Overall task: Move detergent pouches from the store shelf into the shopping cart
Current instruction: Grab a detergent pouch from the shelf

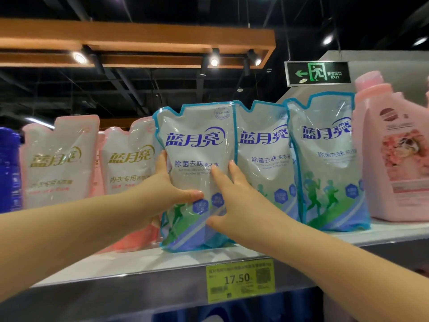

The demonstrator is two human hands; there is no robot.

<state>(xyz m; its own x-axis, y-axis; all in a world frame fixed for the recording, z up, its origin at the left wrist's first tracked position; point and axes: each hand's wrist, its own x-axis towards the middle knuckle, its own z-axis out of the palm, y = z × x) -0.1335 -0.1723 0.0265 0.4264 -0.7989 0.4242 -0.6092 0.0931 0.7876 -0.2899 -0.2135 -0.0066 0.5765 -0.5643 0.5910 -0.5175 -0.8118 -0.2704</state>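
Note:
Three blue-edged white detergent pouches stand upright in a row on the top shelf [130,263]. My left hand [169,187] grips the leftmost blue pouch [197,140] at its left edge, thumb across the front. My right hand [234,201] lies on the same pouch's front right side, fingers spread over it and thumb near its lower part. The second blue pouch [262,159] and the third blue pouch [329,159] stand to the right, untouched. No shopping cart is in view.
Two pink-edged pouches [60,159] [127,159] stand to the left, a dark blue bottle [9,168] beyond them. A large pink jug [392,154] stands at the right. A yellow price tag [240,281] hangs on the shelf's front edge.

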